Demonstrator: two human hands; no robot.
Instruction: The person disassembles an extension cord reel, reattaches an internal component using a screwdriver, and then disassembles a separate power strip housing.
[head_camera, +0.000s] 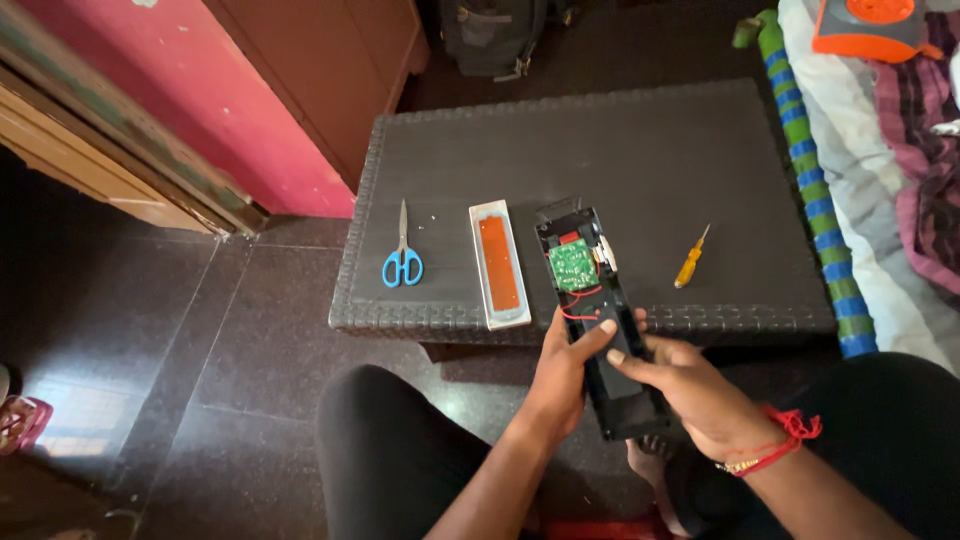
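Both hands gripped the opened black device casing (605, 330) over the table's (700, 150) near edge: left hand (560, 375) underneath, right hand (685, 390) pressing inside, below its green circuit board (572, 265). Disassembly seemed underway; further work likely needed the yellow screwdriver (690, 260).

— what's in the hands?
— an opened black device (600, 330) with a green circuit board (572, 265) and red wires; left hand (560, 375) grips it from below, right hand (690, 395) rests on its lower part.
— and on the worktop (640, 150)?
— blue-handled scissors (402, 255), a white cover with an orange panel (499, 262), and a yellow screwdriver (691, 258).
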